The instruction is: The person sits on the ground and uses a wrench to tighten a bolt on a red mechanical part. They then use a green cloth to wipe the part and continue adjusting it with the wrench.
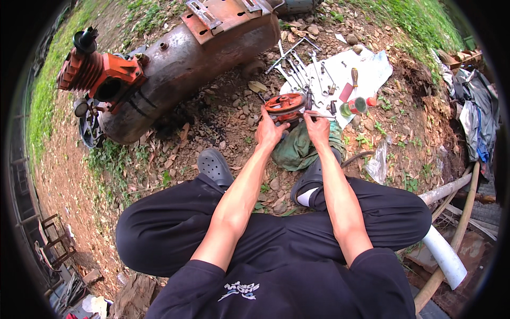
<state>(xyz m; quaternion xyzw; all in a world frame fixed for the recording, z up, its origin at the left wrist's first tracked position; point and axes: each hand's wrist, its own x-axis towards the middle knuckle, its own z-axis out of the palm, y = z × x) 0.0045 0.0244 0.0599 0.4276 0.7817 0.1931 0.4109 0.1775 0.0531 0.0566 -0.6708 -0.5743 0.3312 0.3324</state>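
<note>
My left hand (270, 130) is closed on the near left rim of an orange-red pulley wheel (291, 100) with a dark grooved edge. The wheel is held tilted above a crumpled green cloth (297, 149) on the ground. Against the wheel's right side, my right hand (317, 127) is closed in a pinch on a thin, rod-like tool (323, 115), whose exact kind I cannot make out. Beyond the hands, a white sheet (374, 66) bears several wrenches (316, 69), a screwdriver (354, 77), a dark red flat piece (346, 92) and a green-and-red jar (355, 106).
A rusty tank (186, 58) lies at the far left with an orange compressor head (109, 74) on it. My dark clogs (214, 166) rest on stony, leaf-strewn soil. Poles (462, 228) and a white pipe (445, 258) lie at the right, below draped grey cloth (473, 106).
</note>
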